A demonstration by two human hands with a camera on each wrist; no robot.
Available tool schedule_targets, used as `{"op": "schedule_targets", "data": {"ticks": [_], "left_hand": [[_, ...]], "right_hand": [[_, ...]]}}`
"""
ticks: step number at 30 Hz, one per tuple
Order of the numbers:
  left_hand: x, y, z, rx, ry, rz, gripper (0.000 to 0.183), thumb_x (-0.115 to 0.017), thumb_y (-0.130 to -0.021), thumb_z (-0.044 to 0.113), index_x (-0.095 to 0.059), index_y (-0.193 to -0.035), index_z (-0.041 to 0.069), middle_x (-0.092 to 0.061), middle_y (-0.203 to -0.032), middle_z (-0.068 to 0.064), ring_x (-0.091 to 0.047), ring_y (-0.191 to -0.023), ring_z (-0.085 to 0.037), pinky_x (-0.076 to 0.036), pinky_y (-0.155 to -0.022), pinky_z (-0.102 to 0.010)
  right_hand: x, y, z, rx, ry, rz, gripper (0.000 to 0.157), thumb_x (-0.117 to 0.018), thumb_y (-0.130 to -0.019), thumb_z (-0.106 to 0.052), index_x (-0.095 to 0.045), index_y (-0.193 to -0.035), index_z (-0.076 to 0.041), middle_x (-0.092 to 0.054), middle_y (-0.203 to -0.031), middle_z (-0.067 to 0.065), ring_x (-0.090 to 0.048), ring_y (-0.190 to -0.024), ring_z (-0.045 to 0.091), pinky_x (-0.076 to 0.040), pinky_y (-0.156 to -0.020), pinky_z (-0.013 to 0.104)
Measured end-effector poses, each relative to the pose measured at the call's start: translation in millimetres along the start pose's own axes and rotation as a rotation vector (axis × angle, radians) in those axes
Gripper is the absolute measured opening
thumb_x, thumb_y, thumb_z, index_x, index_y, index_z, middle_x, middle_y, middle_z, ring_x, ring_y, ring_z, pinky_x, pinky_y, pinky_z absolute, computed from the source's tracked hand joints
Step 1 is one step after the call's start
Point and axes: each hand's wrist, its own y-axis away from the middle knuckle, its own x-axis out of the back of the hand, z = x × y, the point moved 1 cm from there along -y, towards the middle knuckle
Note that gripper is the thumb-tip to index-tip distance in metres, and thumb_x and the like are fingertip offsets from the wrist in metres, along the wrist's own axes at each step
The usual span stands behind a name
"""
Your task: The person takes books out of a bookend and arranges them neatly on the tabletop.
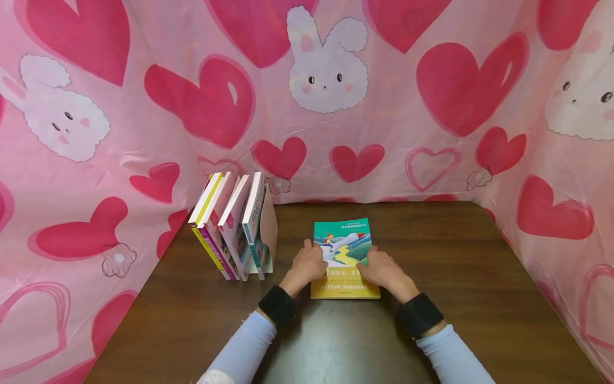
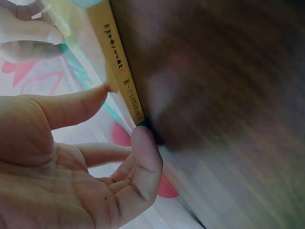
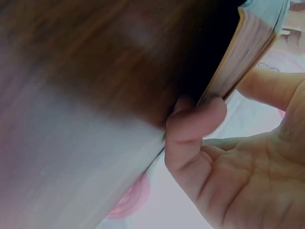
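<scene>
A paperback book (image 1: pixel 342 230) with a green illustrated cover and a yellow lower band lies face up on the table, between both hands. My left hand (image 1: pixel 308 264) grips its left side. In the left wrist view the thumb is on the cover's edge and the curled fingers meet the yellow spine (image 2: pixel 119 64). On the opposite side, my right hand (image 1: pixel 386 274) holds the book's right edge. The right wrist view shows fingers (image 3: pixel 195 124) curled at the lower edge of the page block (image 3: pixel 243 52), with the thumb over the cover side.
Several books (image 1: pixel 230 229) stand upright, leaning slightly, on the left of the brown wooden table (image 1: pixel 446 240). A pale bookend (image 1: pixel 269 229) stands at their right side. Pink cloth (image 1: pixel 393 112) with hearts and rabbits hangs behind and at both sides.
</scene>
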Motion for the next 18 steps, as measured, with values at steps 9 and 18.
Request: {"op": "schedule_targets", "data": {"ticks": [9, 18], "left_hand": [[0.6, 1.7, 0.3, -0.009, -0.021, 0.013, 0.057, -0.077, -0.097, 0.022, -0.054, -0.141, -0.006, -0.046, -0.117, -0.014, -0.055, -0.096, -0.028, -0.055, -0.084, -0.037], [-2.2, 0.6, -1.2, -0.005, 0.003, 0.008, 0.059, -0.077, -0.096, 0.022, -0.055, -0.143, -0.005, -0.046, -0.117, -0.015, -0.055, -0.095, -0.027, -0.057, -0.083, -0.035]], "right_hand": [[-1.9, -1.4, 2.2, 0.029, 0.021, 0.004, 0.071, -0.068, -0.102, -0.029, -0.038, -0.146, 0.018, -0.050, -0.134, 0.031, -0.052, -0.113, 0.042, -0.046, -0.104, 0.062], [-1.4, -1.7, 3.6, 0.040, 0.032, 0.006, 0.071, -0.068, -0.102, -0.029, -0.038, -0.145, 0.019, -0.050, -0.135, 0.032, -0.052, -0.114, 0.043, -0.045, -0.106, 0.063]]}}
